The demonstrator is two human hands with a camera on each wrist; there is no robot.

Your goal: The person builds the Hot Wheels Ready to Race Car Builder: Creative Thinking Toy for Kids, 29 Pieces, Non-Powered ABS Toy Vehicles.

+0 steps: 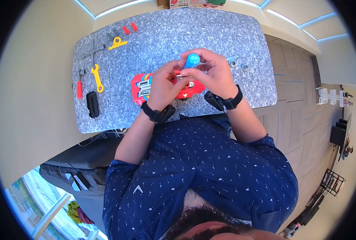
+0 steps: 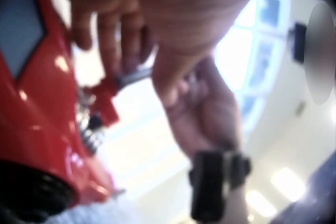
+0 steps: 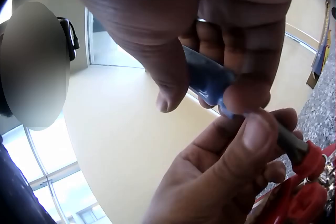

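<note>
A toy screwdriver with a blue handle (image 1: 193,61) stands tilted over a red toy car (image 1: 137,90) on the table. My right hand (image 1: 216,74) grips the handle between thumb and fingers. Lower down, my left hand (image 1: 164,88) pinches the grey shaft (image 3: 289,142), as the right wrist view shows. The shaft's end meets a red plastic piece (image 3: 310,162) at the car. Silvery engine parts (image 2: 90,132) show beside it in the left wrist view. In the head view my hands hide part of the car.
On the speckled grey table (image 1: 226,24), a yellow wrench (image 1: 97,78), a yellow bracket (image 1: 118,43), a grey tool (image 1: 93,52) and a black part (image 1: 92,105) lie left. Small red pieces (image 1: 134,27) sit behind. A pale blue tool (image 1: 233,61) and grey piece (image 1: 245,67) are right.
</note>
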